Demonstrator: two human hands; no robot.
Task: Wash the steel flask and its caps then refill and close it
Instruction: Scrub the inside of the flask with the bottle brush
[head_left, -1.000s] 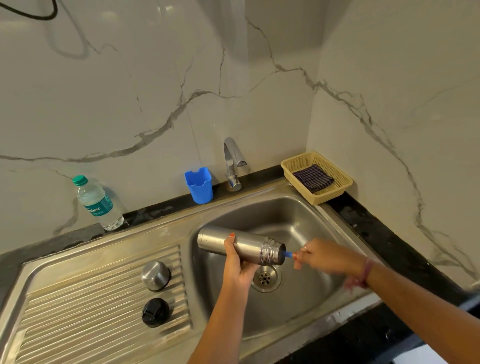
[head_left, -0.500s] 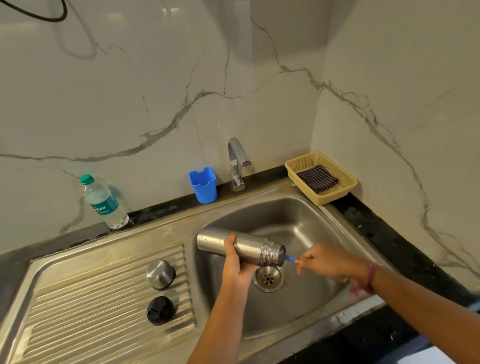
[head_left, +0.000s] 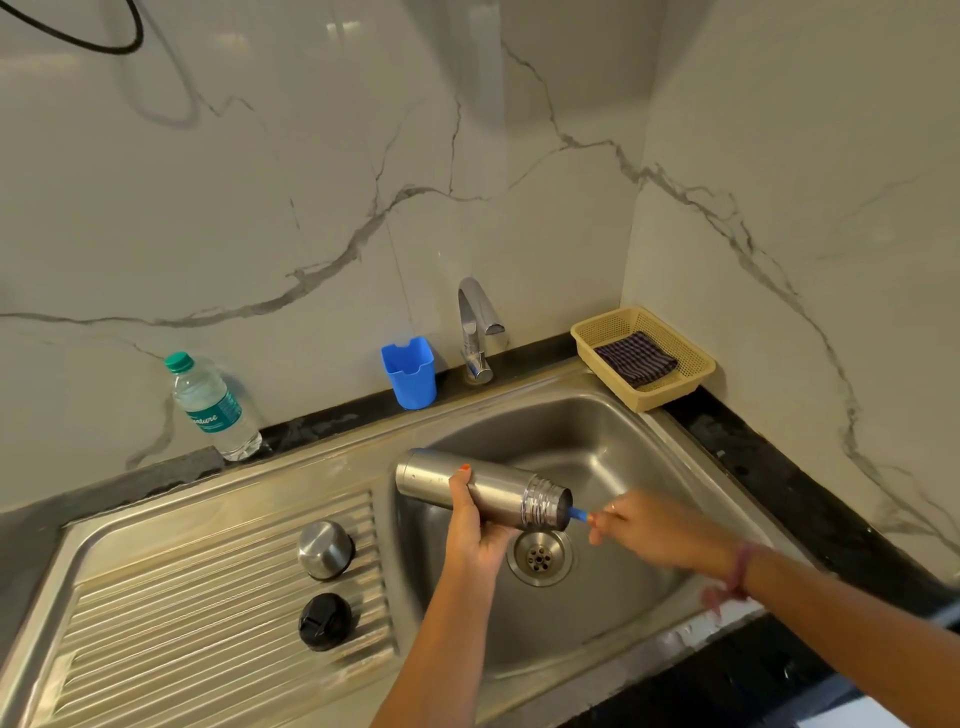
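My left hand (head_left: 474, 525) grips the steel flask (head_left: 483, 488) round its middle and holds it almost level over the sink basin (head_left: 613, 457), mouth pointing right. A blue brush handle (head_left: 578, 514) sticks out of the flask's threaded mouth; the rest of the brush is hidden inside. My right hand (head_left: 654, 530) pinches the end of that handle. On the ribbed drainboard (head_left: 182, 613) to the left stand the steel cup cap (head_left: 325, 548) and, nearer to me, the black inner cap (head_left: 324, 620).
A chrome tap (head_left: 475, 332) stands behind the basin, with a blue plastic holder (head_left: 410, 376) to its left. A water bottle (head_left: 213, 408) with a green cap stands at the back left. A yellow basket (head_left: 670, 392) with a dark checked cloth sits in the right corner. The drain (head_left: 540, 556) lies below the flask's mouth.
My right hand has slid slightly right and back along the brush handle line; the flask stays held over the drain. The camera has shifted a little, moving the scene rightwards.
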